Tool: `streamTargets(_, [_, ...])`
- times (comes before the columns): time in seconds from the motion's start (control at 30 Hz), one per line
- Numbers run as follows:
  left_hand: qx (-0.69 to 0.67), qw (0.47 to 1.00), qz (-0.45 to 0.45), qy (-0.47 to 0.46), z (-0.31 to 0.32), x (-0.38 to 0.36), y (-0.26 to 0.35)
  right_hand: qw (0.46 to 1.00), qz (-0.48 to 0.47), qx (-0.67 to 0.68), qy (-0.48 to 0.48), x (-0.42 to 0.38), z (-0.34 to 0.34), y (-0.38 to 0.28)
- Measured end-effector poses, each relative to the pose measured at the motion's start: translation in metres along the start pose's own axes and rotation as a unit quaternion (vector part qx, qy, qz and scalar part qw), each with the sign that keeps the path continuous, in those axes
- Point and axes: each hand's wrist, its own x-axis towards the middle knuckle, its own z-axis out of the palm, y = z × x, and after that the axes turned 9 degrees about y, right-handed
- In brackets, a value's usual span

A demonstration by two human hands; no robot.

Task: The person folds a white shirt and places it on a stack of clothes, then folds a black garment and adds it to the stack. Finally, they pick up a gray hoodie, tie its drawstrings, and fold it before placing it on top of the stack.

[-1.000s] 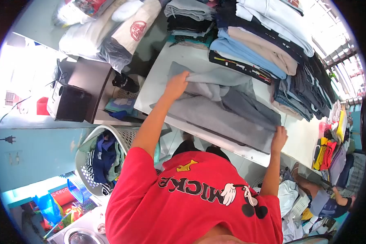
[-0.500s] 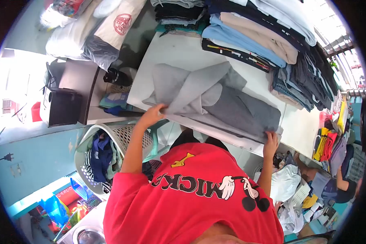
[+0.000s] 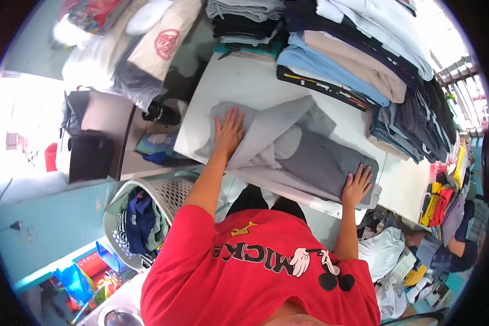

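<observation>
A grey garment (image 3: 326, 160) lies partly folded along the front edge of the white table (image 3: 228, 81). Its lighter grey part is bunched and crossed over at the left, while the darker part lies flatter at the right. My left hand (image 3: 230, 132) rests palm down on the light grey end with its fingers spread. On the darker end, near the front corner, my right hand (image 3: 357, 186) lies flat with fingers apart. Neither hand grips the cloth.
Folded clothes (image 3: 337, 62) are stacked along the table's back, with dark jeans (image 3: 413, 122) at the right. A laundry basket (image 3: 174, 198) with clothes stands below left, near a black box (image 3: 89, 155). Clothes piles (image 3: 383, 250) and another person's arm (image 3: 455, 249) are at lower right.
My left hand has let go of the garment's front edge and moved up onto its light grey part. My right hand has gone from the corner edge to lying flat on top.
</observation>
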Motion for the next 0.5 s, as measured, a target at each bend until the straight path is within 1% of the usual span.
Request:
streamTargets(0.03, [0.038,0.999,-0.024,-0.025,0.012,-0.005,-0.008,1.000,0.006,-0.023,0.005,-0.003,0.003,0.002])
streamTargets(0.07, [0.069,0.996,-0.033,-0.054,0.017,-0.005,-0.009,1.000,0.011,0.020,0.005,-0.002,-0.007,-0.001])
streamTargets(0.17, [0.066,0.996,-0.024,-0.053,0.015,-0.005,-0.009,1.000,0.012,0.006,-0.012,-0.002,-0.001,0.004])
streamTargets(0.2, [0.055,0.996,-0.030,-0.063,0.015,-0.004,-0.009,0.999,0.011,0.027,0.042,0.001,0.000,0.003])
streamTargets(0.23, [0.050,0.996,-0.029,-0.061,0.016,-0.001,-0.010,0.999,0.012,0.022,0.045,0.010,-0.003,0.002])
streamTargets(0.3, [0.055,0.997,-0.013,-0.051,0.013,-0.006,-0.009,0.989,0.132,0.058,-0.032,0.033,-0.019,-0.004])
streamTargets(0.33, [0.051,0.997,-0.009,-0.053,0.012,-0.007,-0.008,0.989,0.108,0.066,0.081,0.050,-0.032,-0.022])
streamTargets(0.4, [0.070,0.995,-0.011,-0.064,0.013,-0.003,-0.008,0.971,-0.001,0.201,0.130,0.087,-0.028,-0.043])
streamTargets(0.43, [0.070,0.995,-0.012,-0.068,0.011,-0.002,-0.007,0.970,0.000,0.236,0.053,0.103,-0.021,-0.059])
streamTargets(0.47, [0.059,0.996,-0.009,-0.065,0.009,-0.001,-0.007,0.961,-0.007,0.276,0.006,0.114,-0.004,-0.073])
streamTargets(0.5, [0.049,0.997,-0.007,-0.062,0.007,-0.002,-0.007,0.963,-0.034,0.264,-0.034,0.121,0.011,-0.087])
